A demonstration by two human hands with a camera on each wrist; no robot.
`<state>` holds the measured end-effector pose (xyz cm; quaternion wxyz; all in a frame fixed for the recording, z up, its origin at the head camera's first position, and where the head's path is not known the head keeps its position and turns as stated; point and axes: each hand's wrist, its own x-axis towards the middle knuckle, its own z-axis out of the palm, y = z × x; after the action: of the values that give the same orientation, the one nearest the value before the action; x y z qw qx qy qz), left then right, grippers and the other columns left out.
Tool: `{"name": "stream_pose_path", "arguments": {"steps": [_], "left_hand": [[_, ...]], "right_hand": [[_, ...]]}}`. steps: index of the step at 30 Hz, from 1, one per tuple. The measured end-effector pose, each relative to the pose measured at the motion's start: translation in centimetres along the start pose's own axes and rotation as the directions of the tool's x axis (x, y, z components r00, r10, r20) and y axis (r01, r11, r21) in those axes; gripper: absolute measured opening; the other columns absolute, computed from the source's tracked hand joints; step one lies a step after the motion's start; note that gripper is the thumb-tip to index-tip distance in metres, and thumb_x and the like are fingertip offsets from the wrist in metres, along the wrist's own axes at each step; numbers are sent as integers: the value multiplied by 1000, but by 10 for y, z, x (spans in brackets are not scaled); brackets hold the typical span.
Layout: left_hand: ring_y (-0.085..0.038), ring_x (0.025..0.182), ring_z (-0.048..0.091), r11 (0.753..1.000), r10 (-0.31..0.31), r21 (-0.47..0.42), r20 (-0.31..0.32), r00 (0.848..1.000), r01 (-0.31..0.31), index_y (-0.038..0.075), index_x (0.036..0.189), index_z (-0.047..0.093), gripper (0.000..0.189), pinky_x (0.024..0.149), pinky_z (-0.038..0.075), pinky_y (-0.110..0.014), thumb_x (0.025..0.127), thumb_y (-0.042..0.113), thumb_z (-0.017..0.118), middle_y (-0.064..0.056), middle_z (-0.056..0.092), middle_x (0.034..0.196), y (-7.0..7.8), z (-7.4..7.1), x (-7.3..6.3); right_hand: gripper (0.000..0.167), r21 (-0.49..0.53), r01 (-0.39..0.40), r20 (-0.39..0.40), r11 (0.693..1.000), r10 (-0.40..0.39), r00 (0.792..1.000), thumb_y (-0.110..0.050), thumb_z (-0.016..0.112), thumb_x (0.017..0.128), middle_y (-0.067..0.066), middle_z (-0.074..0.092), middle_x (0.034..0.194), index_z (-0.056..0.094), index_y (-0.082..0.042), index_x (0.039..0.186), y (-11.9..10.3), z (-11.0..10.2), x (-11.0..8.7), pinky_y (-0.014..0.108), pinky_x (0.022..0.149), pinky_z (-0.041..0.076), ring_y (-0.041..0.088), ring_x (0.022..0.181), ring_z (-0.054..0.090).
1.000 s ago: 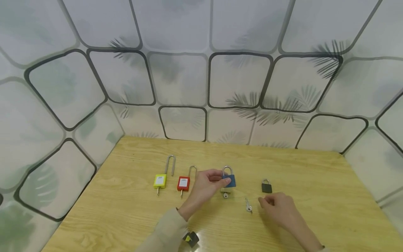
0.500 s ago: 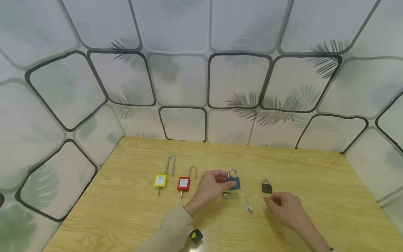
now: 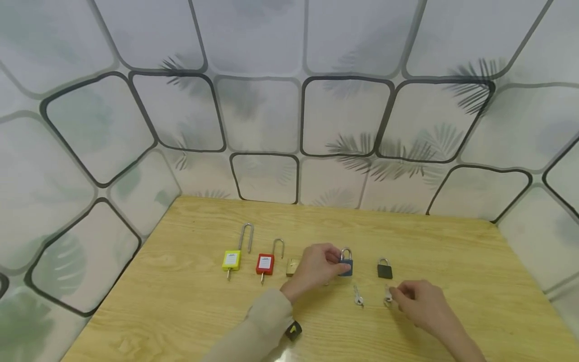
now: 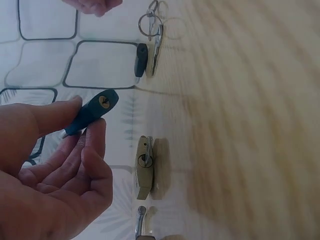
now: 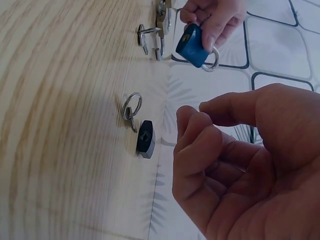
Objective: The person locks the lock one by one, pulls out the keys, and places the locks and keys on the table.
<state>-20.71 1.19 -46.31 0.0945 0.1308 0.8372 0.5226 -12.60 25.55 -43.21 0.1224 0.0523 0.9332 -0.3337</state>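
Note:
My left hand (image 3: 316, 266) pinches a blue padlock (image 3: 347, 269) between thumb and fingers, its closed shackle pointing up. The keyhole in the base of this padlock (image 4: 95, 110) faces the left wrist camera, held off the table. My right hand (image 3: 425, 306), fingers loosely bent, hovers beside a small set of keys (image 3: 388, 297) on a ring. In the right wrist view nothing shows between its fingertips (image 5: 186, 114). A black padlock (image 3: 385, 272) lies just beyond those keys. Another set of keys (image 3: 358, 297) lies between the two hands.
A brass padlock (image 3: 292, 267) sits partly behind my left hand. Left of it are a red padlock (image 3: 264, 264) and a yellow padlock (image 3: 231, 260), both with shackles out and keys in. A black object with a yellow mark (image 3: 293, 330) lies near my left sleeve. Patterned fabric surrounds the wooden table (image 3: 181, 311).
The left hand has carried the blue padlock to the right, uncovering part of the brass padlock. My right hand has shifted slightly right, and the keys by its fingertips have come into view.

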Motion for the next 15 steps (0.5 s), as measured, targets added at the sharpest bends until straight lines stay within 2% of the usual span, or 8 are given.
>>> {"name": "stream_pose_path", "arguments": {"steps": [5,11,15], "left_hand": [[0,76,64,995,4,96,16,1000,-6,11,101,73,24,68,53,-19,85,25,85,5,75,89,3,9,10],[-1,71,63,979,66,191,35,997,-71,8,98,71,21,65,51,-16,86,19,84,0,75,88,7,20,18],[-3,70,65,970,66,231,43,997,-74,5,114,67,31,63,51,-16,89,18,81,-5,77,92,9,23,20]], "right_hand": [[24,1,-14,3,1000,14,1000,-27,60,102,1,65,70,73,-10,91,6,-4,-1,26,48,48,14,56,56],[24,-7,-11,3,1000,11,1000,-27,60,102,0,65,70,73,-10,91,9,-7,-1,26,49,47,13,56,55],[24,-22,-5,-3,1000,5,1000,-27,60,102,0,65,70,73,-10,90,9,-8,0,26,50,45,13,58,55]]}}
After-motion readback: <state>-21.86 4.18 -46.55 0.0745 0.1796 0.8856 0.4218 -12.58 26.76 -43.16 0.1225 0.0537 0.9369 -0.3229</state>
